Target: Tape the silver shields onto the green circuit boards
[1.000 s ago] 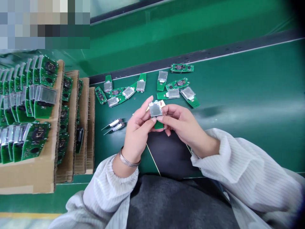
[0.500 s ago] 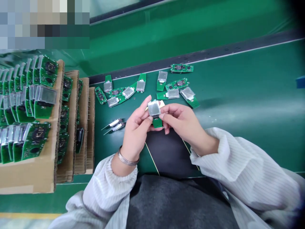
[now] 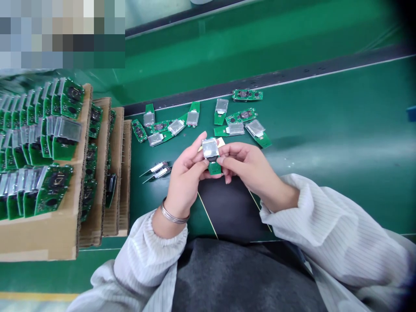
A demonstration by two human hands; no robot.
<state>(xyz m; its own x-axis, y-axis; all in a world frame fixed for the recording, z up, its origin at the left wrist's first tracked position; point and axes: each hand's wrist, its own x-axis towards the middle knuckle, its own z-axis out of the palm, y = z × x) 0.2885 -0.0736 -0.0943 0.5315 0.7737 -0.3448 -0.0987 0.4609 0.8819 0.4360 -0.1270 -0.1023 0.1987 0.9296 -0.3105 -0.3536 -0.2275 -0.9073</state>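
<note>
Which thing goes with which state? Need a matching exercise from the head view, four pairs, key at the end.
Things
1. Centre board
2. Bracelet
3. Cardboard panels
4. Mat

States
A. Black, with a pale yellow line along each side
B. Held by the left hand and the right hand
C. Silver-coloured, around a wrist
D. Brown, carrying rows of boards

Right pairs: 1-B; 2-C; 3-D; 4-A
</note>
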